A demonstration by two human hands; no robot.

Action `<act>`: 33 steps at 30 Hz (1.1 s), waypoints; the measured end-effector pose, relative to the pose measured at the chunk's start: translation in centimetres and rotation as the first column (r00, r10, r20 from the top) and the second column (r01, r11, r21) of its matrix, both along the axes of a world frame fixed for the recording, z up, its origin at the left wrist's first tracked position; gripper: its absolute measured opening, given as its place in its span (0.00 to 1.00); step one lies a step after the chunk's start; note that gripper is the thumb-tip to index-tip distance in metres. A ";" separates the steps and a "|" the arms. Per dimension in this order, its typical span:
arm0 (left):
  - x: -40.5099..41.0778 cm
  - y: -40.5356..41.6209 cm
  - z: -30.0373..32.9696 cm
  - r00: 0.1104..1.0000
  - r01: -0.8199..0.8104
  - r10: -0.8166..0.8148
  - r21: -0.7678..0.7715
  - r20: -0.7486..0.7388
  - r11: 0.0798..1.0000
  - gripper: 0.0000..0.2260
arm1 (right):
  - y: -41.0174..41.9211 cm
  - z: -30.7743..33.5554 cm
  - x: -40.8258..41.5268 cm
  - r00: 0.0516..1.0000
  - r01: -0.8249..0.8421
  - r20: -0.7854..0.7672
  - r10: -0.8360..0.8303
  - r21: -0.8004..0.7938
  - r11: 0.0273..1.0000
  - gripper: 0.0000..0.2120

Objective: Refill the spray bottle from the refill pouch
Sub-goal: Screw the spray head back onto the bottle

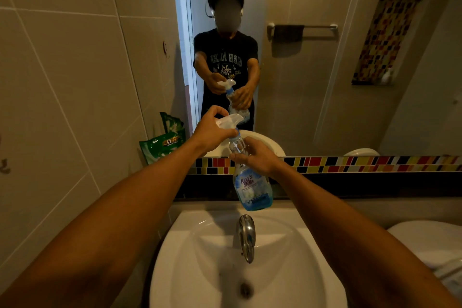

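Note:
I hold a clear spray bottle (252, 187) in the air above the sink; it is tilted, with a little blue liquid at its bottom. My right hand (255, 157) grips the bottle around its upper body. My left hand (212, 130) is closed around the white trigger sprayer head (228, 120) at the neck. A green refill pouch (162, 144) leans in the corner against the left wall, behind and left of the sink, apart from both hands.
A white sink basin (200, 245) with a chrome tap (246, 237) lies directly below the bottle. A mirror (325, 57) over a coloured tile strip (350, 164) reflects a person and the bottle. A white toilet (425, 240) sits at the right.

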State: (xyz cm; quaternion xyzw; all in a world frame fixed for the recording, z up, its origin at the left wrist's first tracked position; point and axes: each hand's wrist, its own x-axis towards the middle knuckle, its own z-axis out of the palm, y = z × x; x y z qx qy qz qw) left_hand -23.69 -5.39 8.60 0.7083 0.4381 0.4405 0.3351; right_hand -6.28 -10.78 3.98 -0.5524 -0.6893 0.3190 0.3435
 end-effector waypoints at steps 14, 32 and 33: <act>-0.1 0.1 -0.5 1.000 0.003 -0.003 0.013 -0.021 1.000 0.25 | -0.2 0.0 0.1 1.000 -0.005 -0.012 0.005 -0.010 1.000 0.22; 0.1 -0.4 -0.1 1.000 0.002 -0.002 0.012 -0.001 1.000 0.23 | -1.0 0.3 -0.1 0.999 -0.001 -0.049 0.001 0.001 1.000 0.20; 0.2 -0.5 0.1 1.000 0.013 -0.013 0.003 -0.005 1.000 0.23 | -1.0 0.3 0.0 0.998 0.001 -0.055 -0.001 -0.005 1.000 0.20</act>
